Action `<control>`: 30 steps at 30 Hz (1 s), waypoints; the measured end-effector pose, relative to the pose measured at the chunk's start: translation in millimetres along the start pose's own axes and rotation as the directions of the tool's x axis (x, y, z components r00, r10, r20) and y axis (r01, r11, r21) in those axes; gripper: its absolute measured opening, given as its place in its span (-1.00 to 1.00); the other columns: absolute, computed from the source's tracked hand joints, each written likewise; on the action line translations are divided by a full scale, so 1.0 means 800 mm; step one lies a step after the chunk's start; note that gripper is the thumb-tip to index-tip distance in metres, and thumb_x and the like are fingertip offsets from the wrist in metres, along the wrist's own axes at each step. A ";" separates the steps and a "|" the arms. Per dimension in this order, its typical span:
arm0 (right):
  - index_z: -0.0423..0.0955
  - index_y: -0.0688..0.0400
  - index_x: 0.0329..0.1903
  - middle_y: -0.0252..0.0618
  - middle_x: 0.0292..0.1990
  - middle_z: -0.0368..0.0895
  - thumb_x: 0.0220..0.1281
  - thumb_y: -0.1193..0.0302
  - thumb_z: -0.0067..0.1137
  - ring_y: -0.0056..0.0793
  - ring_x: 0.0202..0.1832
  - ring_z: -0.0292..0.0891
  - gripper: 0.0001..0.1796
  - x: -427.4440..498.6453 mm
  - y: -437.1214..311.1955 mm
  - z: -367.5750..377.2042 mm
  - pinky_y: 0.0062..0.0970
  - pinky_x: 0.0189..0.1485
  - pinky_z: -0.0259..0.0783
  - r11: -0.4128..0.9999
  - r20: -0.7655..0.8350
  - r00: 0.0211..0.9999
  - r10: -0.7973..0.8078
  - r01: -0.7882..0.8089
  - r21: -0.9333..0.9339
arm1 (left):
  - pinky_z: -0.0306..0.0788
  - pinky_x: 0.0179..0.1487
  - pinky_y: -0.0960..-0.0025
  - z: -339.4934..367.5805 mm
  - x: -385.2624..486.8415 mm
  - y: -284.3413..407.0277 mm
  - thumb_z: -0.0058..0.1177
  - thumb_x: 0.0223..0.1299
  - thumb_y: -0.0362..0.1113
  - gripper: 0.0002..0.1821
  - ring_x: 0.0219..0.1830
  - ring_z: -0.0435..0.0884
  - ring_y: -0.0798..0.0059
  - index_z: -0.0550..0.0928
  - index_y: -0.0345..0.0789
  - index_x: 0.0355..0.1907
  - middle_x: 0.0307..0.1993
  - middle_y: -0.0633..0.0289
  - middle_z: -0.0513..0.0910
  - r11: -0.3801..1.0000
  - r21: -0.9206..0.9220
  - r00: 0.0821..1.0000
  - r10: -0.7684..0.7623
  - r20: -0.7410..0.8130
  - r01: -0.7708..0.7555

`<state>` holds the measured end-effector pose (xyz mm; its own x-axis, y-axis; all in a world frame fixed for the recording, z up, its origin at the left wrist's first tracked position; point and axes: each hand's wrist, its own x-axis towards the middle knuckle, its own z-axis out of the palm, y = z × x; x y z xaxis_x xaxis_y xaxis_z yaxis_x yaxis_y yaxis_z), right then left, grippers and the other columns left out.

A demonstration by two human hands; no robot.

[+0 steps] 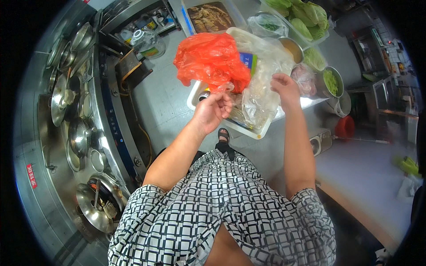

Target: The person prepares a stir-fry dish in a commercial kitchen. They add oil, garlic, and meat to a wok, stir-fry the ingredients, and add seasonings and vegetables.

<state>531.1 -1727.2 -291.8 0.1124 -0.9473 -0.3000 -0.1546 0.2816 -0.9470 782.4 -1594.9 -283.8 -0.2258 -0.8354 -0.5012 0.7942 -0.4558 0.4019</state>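
Note:
A crumpled red plastic bag [211, 60] lies over the far left part of a white plastic tray [260, 133]. My left hand [214, 111] is palm up with curled fingers at the bag's near edge; whether it grips the film is unclear. Clear plastic bags [263, 83] cover much of the tray. At their right side is my right hand [285, 89], fingers bent and close together, and I cannot tell if it pinches the film. A blue and green packet [248, 62] shows between the bags. Beside my left hand sits a small dark-lidded jar [203, 95], partly covered.
Beyond the tray are a tub of brown food in liquid [211, 16] and a bin of leafy greens [308, 20]. Metal pots [332, 81] stand to the right. A stove with woks [80, 136] lines the left; a large clear jug [149, 45] is on the floor.

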 end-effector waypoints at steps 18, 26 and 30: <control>0.58 0.05 -0.30 -0.14 -0.37 0.63 0.07 0.42 0.15 -0.08 -0.20 0.58 -0.89 -0.017 0.056 0.080 -0.14 -0.14 0.46 0.535 0.308 0.926 -0.217 0.377 -0.756 | 0.11 -0.54 0.52 -0.031 -0.010 -0.029 -0.03 0.40 0.04 -0.56 -0.64 0.27 0.63 0.49 -0.22 -0.52 -0.66 0.37 0.39 0.816 0.578 0.970 0.163 -0.183 -0.028; 0.57 0.09 -0.31 -0.12 -0.36 0.62 0.11 0.39 0.16 -0.06 -0.20 0.58 -0.90 -0.008 0.059 0.081 -0.12 -0.14 0.44 0.180 0.480 0.863 -0.159 0.504 -0.845 | 0.54 -0.09 0.14 0.003 0.026 -0.023 -0.03 0.20 -0.33 -0.75 -0.16 0.70 0.09 0.70 -0.37 -0.23 -0.23 -0.09 0.70 -0.491 0.871 0.976 0.177 0.130 -0.026; 0.52 0.07 -0.37 -0.13 -0.39 0.61 0.13 0.39 0.10 -0.03 -0.24 0.55 -0.94 0.007 0.062 0.062 -0.08 -0.18 0.42 0.348 0.299 0.902 -0.310 0.401 -0.848 | 0.54 -0.19 0.04 -0.014 0.022 -0.017 -0.06 0.19 -0.31 -0.79 -0.26 0.69 0.06 0.64 -0.24 -0.19 -0.32 -0.01 0.70 -0.641 0.767 0.992 0.106 0.063 0.020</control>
<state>573.0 -1710.6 -346.0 0.4430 -0.8965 -0.0111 -0.8409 -0.4111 -0.3520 774.1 -1600.1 -306.5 -0.1757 -0.8965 -0.4067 -0.9464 0.0401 0.3206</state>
